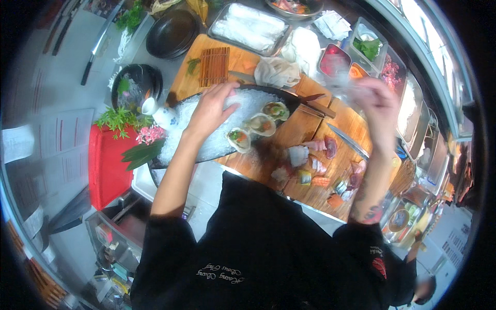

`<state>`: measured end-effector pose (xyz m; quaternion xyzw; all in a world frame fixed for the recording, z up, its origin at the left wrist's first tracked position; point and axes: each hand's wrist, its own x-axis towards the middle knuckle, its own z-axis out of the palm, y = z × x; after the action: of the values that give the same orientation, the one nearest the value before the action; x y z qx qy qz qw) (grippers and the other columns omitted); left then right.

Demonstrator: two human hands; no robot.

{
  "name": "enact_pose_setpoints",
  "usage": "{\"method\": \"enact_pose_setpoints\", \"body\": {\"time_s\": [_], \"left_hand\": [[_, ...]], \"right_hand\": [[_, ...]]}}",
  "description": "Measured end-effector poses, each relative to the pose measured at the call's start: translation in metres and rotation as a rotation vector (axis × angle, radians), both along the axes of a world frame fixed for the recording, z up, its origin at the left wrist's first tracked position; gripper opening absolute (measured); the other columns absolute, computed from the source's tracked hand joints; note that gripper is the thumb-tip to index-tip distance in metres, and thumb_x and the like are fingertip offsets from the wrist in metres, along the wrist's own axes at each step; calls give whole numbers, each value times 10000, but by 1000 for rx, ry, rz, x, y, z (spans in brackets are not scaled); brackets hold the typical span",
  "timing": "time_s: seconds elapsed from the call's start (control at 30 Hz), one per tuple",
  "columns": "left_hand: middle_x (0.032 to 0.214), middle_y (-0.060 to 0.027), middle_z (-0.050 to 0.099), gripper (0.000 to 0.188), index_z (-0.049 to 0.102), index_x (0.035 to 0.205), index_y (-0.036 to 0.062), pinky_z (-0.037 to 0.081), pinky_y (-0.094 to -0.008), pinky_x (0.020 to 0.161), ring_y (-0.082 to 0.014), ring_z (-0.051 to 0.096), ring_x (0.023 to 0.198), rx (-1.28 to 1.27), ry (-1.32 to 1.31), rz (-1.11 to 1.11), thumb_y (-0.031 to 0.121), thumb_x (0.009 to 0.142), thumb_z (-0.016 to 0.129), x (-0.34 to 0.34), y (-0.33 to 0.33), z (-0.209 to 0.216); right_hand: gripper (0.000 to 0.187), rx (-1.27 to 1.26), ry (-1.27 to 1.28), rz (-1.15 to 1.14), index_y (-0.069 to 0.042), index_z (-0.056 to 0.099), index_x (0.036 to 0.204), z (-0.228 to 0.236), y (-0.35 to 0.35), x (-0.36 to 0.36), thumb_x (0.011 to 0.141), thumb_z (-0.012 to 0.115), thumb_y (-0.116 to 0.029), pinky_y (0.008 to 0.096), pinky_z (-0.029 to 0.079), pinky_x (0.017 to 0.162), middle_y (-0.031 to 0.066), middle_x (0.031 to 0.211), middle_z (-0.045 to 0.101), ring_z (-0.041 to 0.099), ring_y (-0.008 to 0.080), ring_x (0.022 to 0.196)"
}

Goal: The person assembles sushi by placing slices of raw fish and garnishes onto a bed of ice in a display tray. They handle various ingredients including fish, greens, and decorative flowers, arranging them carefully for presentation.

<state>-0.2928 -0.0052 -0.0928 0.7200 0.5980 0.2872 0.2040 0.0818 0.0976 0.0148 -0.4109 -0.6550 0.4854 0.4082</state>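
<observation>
One boat-shaped black platter (293, 102), filled with crushed ice (178, 147), lies in front of the person, its right part over the wooden cutting board (297, 126). Three opened oysters with garnish are grouped toward its right end: one nearest the body (239, 139), one in the middle (260, 124) and one farthest out (276, 110). At the left end lean one white vase (164, 117) with blue marks, one cluster of pink flowers (150, 134) and long green leaves (144, 155). The left hand (211, 106) lies over the ice, thumb spread from the fingers; whether its fingertips pinch anything cannot be told. The right hand (376, 98) is raised and blurred beside the containers at right, its grip unreadable. On the board are one slatted mat (214, 66), one crumpled white cloth (277, 72), one knife (349, 141) and several cut seafood pieces (298, 155), too crowded to count. Beyond stand one tray (250, 28) of wrapped rolls and, at left, one dark bowl (155, 85). The left hand and forearm hide part of the ice; the right hand's blur obscures nearby containers.
</observation>
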Motion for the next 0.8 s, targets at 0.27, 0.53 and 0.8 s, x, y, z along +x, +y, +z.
{"method": "enact_pose_setpoints", "body": {"time_s": [0.27,0.53,0.8], "left_hand": [[1444,-187,541,808,418,1517,64,470,-449,1091,-371,541,1319,85,-24,-48,128,816,815,-38,3,-3],[1307,-135,629,384,678,1209,48,492,-457,1020,-332,617,1180,-93,-24,-158,141,848,769,-36,14,-8],[1303,-136,647,304,719,1140,36,457,-453,1090,-358,570,1258,-89,64,-215,107,847,762,-23,42,-2]], "right_hand": [[211,118,-407,380,1,691,1111,-99,-18,-195,904,673,42,346,578,849,119,1039,723,715,260,944],[318,336,-671,437,-15,698,1151,-78,-19,-180,837,738,-39,436,532,966,172,1153,686,648,371,1122],[187,587,-771,408,-57,688,1010,-100,-2,-164,834,720,-112,427,540,932,125,1041,683,666,316,1050]]}}
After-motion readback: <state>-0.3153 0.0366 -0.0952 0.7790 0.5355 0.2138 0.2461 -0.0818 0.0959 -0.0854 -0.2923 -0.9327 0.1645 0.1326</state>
